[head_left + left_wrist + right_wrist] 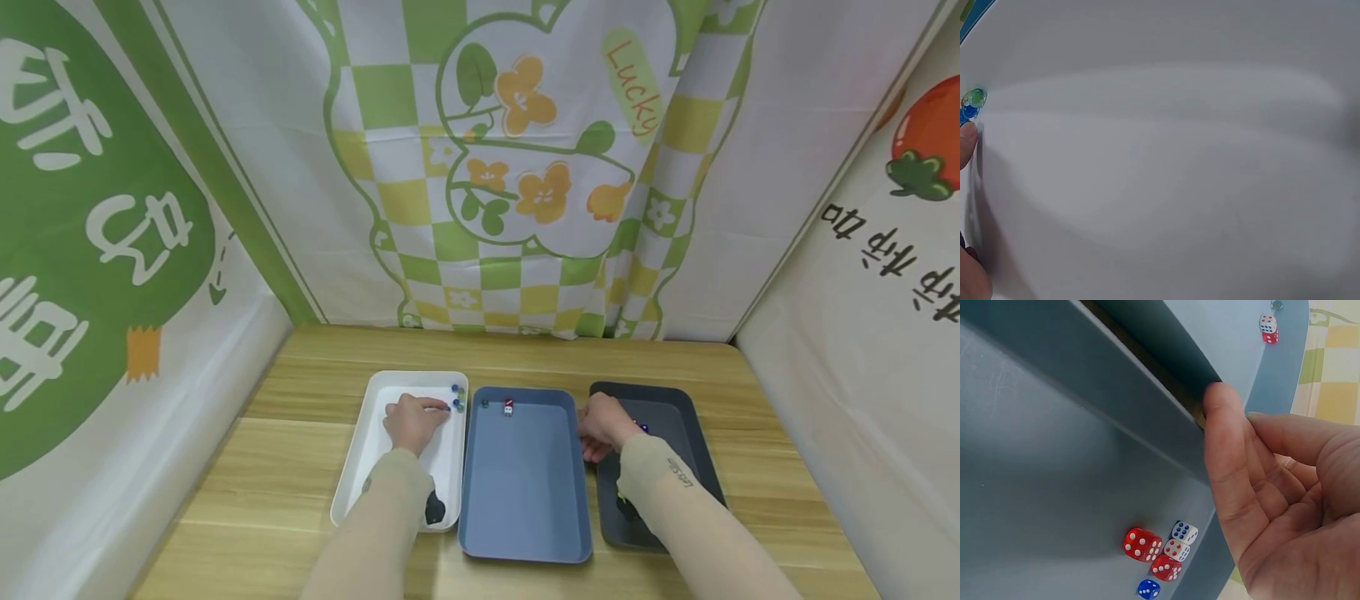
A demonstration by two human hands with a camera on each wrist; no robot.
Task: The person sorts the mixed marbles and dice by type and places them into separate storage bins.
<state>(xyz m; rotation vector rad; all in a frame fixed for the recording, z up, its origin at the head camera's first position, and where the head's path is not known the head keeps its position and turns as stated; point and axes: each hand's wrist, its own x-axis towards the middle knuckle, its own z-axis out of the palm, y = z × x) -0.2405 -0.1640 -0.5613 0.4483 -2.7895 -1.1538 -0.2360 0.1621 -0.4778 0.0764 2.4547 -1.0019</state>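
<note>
In the white tray (367, 483), my left hand (412, 422) pinches a small blue marble (447, 408) at its fingertips. Blue and green glass marbles (977, 98) cluster beside the thumb, near the tray's far right corner. My right hand (602, 427) is over the left rim of the dark tray (682, 408), holding nothing visible. Its fingers reach the gap beside the blue tray (525, 483), one straight fingertip (1219, 397) right at that tray's rim. Below this hand in the right wrist view lie a large red die (1142, 544), a blue die (1149, 589) and several other dice.
Red and white dice (508, 407) and a clear marble (485, 403) sit at the far end of the blue tray. All three trays stand side by side on a wooden table (300, 400). Printed curtains (525, 275) hang behind and at both sides.
</note>
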